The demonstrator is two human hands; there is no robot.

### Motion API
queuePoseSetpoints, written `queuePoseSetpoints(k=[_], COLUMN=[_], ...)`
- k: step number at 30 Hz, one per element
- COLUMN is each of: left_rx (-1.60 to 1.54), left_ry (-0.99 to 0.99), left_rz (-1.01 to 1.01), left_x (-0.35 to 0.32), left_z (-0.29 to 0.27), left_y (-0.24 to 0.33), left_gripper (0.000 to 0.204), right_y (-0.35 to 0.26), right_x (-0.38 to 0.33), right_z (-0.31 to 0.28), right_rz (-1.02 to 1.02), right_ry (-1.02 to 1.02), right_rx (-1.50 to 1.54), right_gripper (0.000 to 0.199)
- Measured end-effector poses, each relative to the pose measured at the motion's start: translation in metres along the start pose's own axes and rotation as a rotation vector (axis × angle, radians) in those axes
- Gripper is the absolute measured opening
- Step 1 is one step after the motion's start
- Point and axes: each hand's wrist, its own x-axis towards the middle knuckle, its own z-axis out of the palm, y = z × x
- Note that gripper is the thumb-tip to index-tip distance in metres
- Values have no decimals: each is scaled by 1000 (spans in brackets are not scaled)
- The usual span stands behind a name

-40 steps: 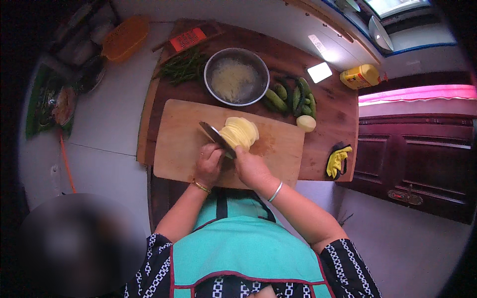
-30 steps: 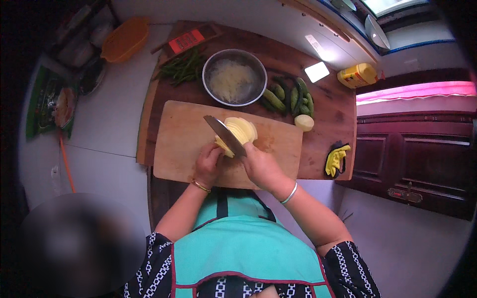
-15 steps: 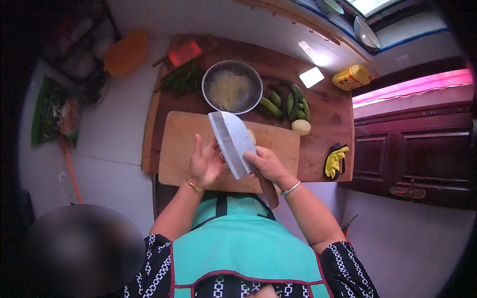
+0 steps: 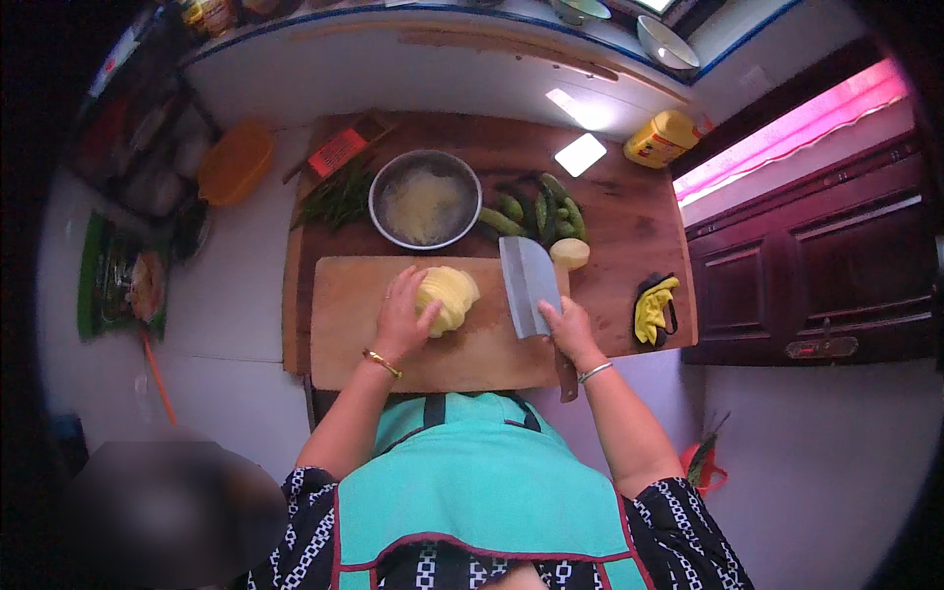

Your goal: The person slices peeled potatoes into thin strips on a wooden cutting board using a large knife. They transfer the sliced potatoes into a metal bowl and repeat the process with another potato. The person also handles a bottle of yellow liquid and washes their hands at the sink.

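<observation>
- Since half a second ago, the cleaver (image 4: 528, 285) has swung off the stack to lie flat at centre right, gripped by the right hand (image 4: 568, 329).
- Left hand (image 4: 403, 317), fingers spread, presses the sliced potato stack (image 4: 447, 298) mid-frame on the cutting board (image 4: 344, 324).
- Judged: regrouping slices; next cut needs the blade upright against the knuckles.
- Beyond, a metal bowl (image 4: 425, 202) of shreds sits above centre.

A home kitchen is showing here: a wooden cutting board (image 4: 433, 324) is lying on a dark wooden counter (image 4: 629, 211), with a metal bowl (image 4: 425, 200) of shredded food, cucumbers (image 4: 541, 211) and green beans (image 4: 334, 197) sitting beside it. A person in a teal apron (image 4: 472, 492) is standing at the board, gripping a broad cleaver (image 4: 528, 285). Dark red cabinet doors (image 4: 816, 275) are running along the right.
</observation>
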Motion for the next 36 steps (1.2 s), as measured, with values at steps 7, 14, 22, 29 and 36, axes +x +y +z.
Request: queuePoseSetpoints(k=[7, 14, 22, 29, 36], left_rx=[171, -64, -103, -101, -179], left_ry=[-67, 25, 120, 84, 88], left_rz=[-35, 8, -223, -401, -306], left_x=[25, 65, 57, 53, 83], left_z=[27, 47, 48, 53, 73], left_y=[49, 83, 111, 115, 111], left_gripper=[69, 49, 45, 41, 40], right_y=[22, 5, -3, -5, 60], right_x=[16, 158, 366, 383, 379], right_z=[-37, -118, -129, -116, -207], right_rz=[-183, -501, -470, -587, -482], right_ry=[-173, 223, -133, -224, -290], right_rx=[-659, -612, -1343, -1356, -1447], right_gripper=[33, 25, 49, 49, 52])
